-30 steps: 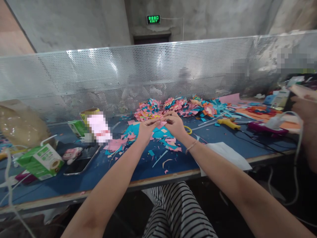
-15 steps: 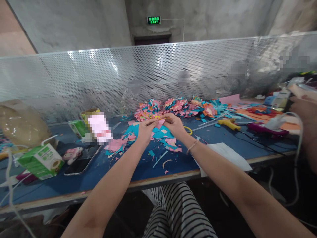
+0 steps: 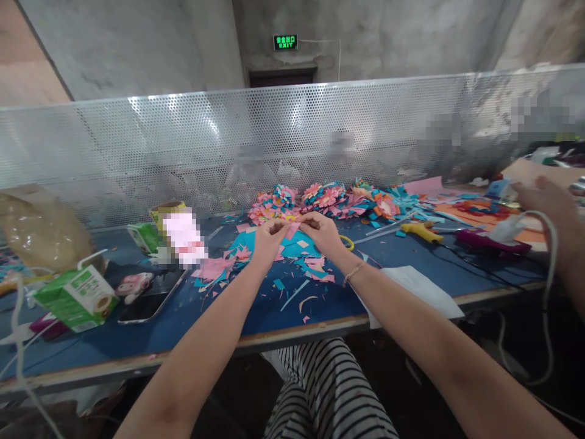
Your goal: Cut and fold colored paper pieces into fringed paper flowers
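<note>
Between my two hands is a small piece of pink paper. My left hand pinches its left side, and my right hand pinches the right side. Beneath them lies blue paper with pink and blue scraps scattered around it. Just behind my hands, pink, blue and orange paper flowers are piled up. A yellow ring-shaped handle shows beside my right hand. My fingers partly hide the pink piece, so its exact shape cannot be made out.
A perforated metal screen runs along the table's back. Left are a green drink carton and a phone. Right are a yellow glue gun, a purple power strip, white paper and another person's hand.
My hands stay close together on the pink paper, with slight finger movement. At the right, the other person's hand has shifted, and a pale orange sheet now shows near it.
</note>
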